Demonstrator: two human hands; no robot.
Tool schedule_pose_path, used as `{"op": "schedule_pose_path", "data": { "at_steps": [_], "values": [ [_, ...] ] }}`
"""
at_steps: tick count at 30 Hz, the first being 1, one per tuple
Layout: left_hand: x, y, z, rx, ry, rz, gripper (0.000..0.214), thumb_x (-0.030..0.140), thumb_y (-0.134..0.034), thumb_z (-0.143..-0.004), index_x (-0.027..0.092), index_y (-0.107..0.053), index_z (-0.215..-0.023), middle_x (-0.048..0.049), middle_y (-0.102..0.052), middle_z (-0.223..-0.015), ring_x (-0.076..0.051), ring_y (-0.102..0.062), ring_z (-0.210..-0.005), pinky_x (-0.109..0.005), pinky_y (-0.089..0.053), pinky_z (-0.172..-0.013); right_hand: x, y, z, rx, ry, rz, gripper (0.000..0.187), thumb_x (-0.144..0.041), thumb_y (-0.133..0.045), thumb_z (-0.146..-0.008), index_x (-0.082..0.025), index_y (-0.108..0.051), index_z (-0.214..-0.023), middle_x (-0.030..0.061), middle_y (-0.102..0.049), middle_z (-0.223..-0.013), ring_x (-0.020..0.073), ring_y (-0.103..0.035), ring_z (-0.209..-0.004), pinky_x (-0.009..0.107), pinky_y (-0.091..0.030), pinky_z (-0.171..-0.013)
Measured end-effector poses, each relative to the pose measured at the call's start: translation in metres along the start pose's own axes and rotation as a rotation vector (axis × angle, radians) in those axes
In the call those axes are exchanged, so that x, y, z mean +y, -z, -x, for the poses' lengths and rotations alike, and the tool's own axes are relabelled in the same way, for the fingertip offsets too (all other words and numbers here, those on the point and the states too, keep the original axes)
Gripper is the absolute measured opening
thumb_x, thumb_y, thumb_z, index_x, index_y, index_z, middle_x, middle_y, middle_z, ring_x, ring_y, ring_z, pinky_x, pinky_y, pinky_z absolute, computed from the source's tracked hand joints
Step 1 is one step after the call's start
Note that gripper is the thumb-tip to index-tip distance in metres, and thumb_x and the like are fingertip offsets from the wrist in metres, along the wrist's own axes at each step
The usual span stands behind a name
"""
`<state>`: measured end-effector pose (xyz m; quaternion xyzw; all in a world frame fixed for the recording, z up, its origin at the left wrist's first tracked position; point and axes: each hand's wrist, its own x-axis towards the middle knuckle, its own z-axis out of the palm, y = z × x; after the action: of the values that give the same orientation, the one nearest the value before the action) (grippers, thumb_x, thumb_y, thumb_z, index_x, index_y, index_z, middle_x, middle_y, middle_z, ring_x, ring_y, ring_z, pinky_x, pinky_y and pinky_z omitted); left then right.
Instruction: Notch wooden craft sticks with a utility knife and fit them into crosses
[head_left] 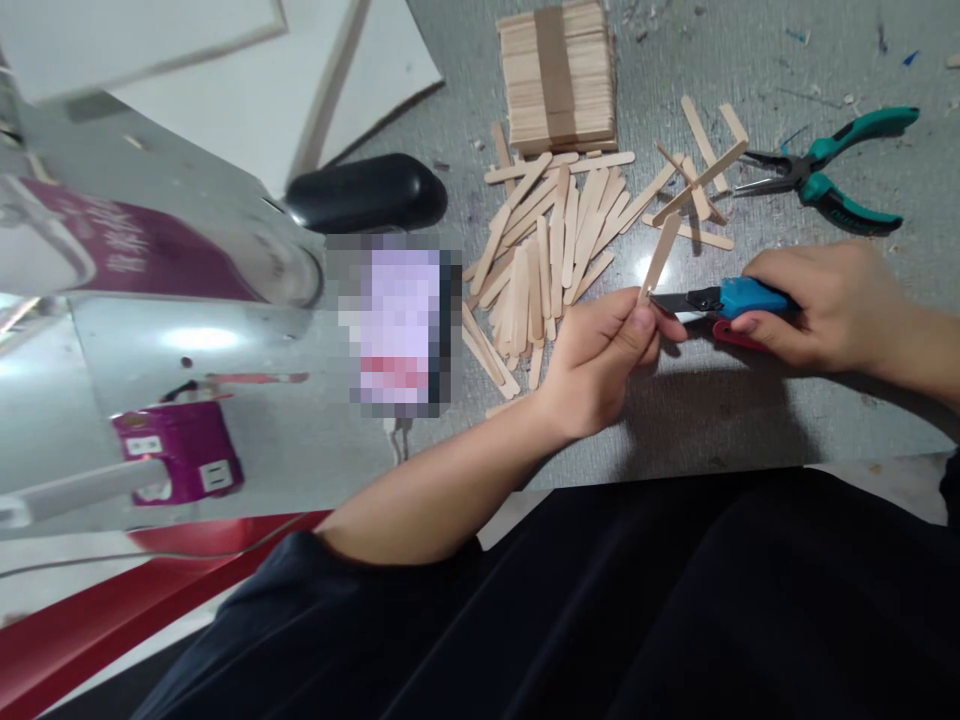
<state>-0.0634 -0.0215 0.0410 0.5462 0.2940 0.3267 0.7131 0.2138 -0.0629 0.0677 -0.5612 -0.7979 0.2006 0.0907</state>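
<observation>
My left hand pinches a wooden craft stick between thumb and fingers, its upper end pointing up and away. My right hand is wrapped round a pair of cutters with a blue and a red handle. The dark jaws of the cutters meet the stick near its lower end, just above my left thumb. Whether the jaws are fully closed on it is hard to make out. A heap of loose craft sticks lies beyond my left hand, with several cut and crossed pieces to its right.
A banded bundle of craft sticks stands behind the heap. Green-handled long-nose pliers lie open at the right. Leftward are a black rounded case, a blurred-out device, a purple-and-white cylinder, a purple power socket and white boards.
</observation>
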Motion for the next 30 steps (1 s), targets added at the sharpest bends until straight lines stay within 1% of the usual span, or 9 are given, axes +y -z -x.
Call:
{"op": "schedule_pose_path", "data": {
  "at_steps": [3, 6, 9, 15, 18, 20, 24, 27, 30],
  "values": [
    [-0.003, 0.002, 0.001, 0.010, -0.012, -0.057, 0.057, 0.065, -0.069, -0.114, 0.019, -0.080, -0.084, 0.0015, -0.054, -0.059, -0.011, -0.045, -0.053, -0.029, -0.037, -0.053, 0.001, 0.000, -0.001, -0.012, 0.022, -0.025, 0.078, -0.094, -0.029, -0.110, -0.027, -0.064, -0.091, 0.0086, -0.072, -0.081, 0.0259, -0.059, -0.069, 0.040, -0.028, -0.065],
    [-0.005, 0.004, 0.003, 0.012, -0.010, -0.116, 0.059, 0.066, -0.067, -0.114, 0.020, -0.080, -0.081, -0.0001, -0.056, -0.060, -0.012, -0.046, -0.054, -0.030, -0.034, -0.052, 0.003, -0.001, -0.001, -0.012, 0.054, -0.037, 0.074, -0.090, -0.032, -0.111, -0.027, -0.062, -0.089, 0.0069, -0.071, -0.079, 0.0231, -0.055, -0.066, 0.039, -0.027, -0.064],
    [-0.007, 0.005, 0.006, -0.009, 0.010, -0.144, 0.061, 0.068, -0.067, -0.114, 0.019, -0.080, -0.081, -0.0001, -0.056, -0.060, -0.012, -0.045, -0.054, -0.030, -0.032, -0.052, 0.004, -0.002, -0.001, -0.010, 0.076, -0.050, 0.073, -0.090, -0.034, -0.111, -0.026, -0.063, -0.090, 0.0069, -0.069, -0.077, 0.0229, -0.054, -0.066, 0.038, -0.027, -0.064],
    [-0.009, 0.006, 0.008, -0.047, 0.051, -0.162, 0.062, 0.070, -0.066, -0.114, 0.019, -0.079, -0.082, -0.0015, -0.062, -0.066, -0.012, -0.050, -0.058, -0.029, -0.035, -0.054, 0.004, -0.005, 0.000, -0.008, 0.098, -0.037, 0.075, -0.091, -0.030, -0.111, -0.026, -0.063, -0.089, 0.0058, -0.065, -0.074, 0.0232, -0.053, -0.064, 0.037, -0.028, -0.062],
    [-0.006, 0.006, 0.006, -0.131, 0.050, -0.077, 0.061, 0.068, -0.069, -0.113, 0.018, -0.078, -0.081, 0.0008, -0.056, -0.061, -0.010, -0.045, -0.054, -0.028, -0.033, -0.053, 0.005, -0.008, 0.002, 0.034, 0.140, -0.033, 0.074, -0.090, -0.030, -0.112, -0.026, -0.062, -0.090, 0.0050, -0.064, -0.074, 0.0219, -0.052, -0.063, 0.037, -0.027, -0.061],
    [-0.004, 0.006, 0.004, -0.233, 0.066, 0.032, 0.060, 0.065, -0.072, -0.112, 0.017, -0.076, -0.078, 0.0019, -0.053, -0.058, -0.008, -0.042, -0.050, -0.028, -0.033, -0.051, 0.007, -0.009, 0.003, 0.042, 0.186, -0.044, 0.070, -0.086, -0.032, -0.114, -0.026, -0.061, -0.092, 0.0038, -0.064, -0.074, 0.0205, -0.050, -0.063, 0.036, -0.028, -0.061],
    [-0.005, 0.010, 0.002, -0.433, 0.200, 0.218, 0.057, 0.062, -0.078, -0.109, 0.019, -0.074, -0.073, 0.0008, -0.054, -0.056, -0.009, -0.040, -0.046, -0.032, -0.027, -0.048, 0.010, -0.010, 0.004, 0.008, 0.245, -0.087, 0.068, -0.084, -0.032, -0.116, -0.026, -0.060, -0.093, 0.0028, -0.063, -0.076, 0.0203, -0.052, -0.066, 0.038, -0.031, -0.064],
    [-0.007, 0.011, 0.002, -0.505, 0.262, 0.297, 0.055, 0.062, -0.081, -0.106, 0.020, -0.074, -0.071, 0.0001, -0.055, -0.054, -0.011, -0.042, -0.046, -0.033, -0.024, -0.047, 0.010, -0.011, 0.004, 0.006, 0.284, -0.109, 0.070, -0.085, -0.029, -0.116, -0.027, -0.060, -0.092, 0.0017, -0.062, -0.074, 0.0202, -0.052, -0.064, 0.038, -0.029, -0.063],
    [-0.004, 0.009, 0.000, -0.547, 0.329, 0.307, 0.057, 0.062, -0.082, -0.104, 0.019, -0.073, -0.069, 0.0003, -0.055, -0.053, -0.010, -0.040, -0.045, -0.031, -0.025, -0.045, 0.007, -0.012, 0.005, -0.007, 0.287, -0.120, 0.069, -0.085, -0.030, -0.115, -0.028, -0.061, -0.093, 0.0012, -0.063, -0.075, 0.0206, -0.053, -0.065, 0.038, -0.030, -0.064]
  ]
}}
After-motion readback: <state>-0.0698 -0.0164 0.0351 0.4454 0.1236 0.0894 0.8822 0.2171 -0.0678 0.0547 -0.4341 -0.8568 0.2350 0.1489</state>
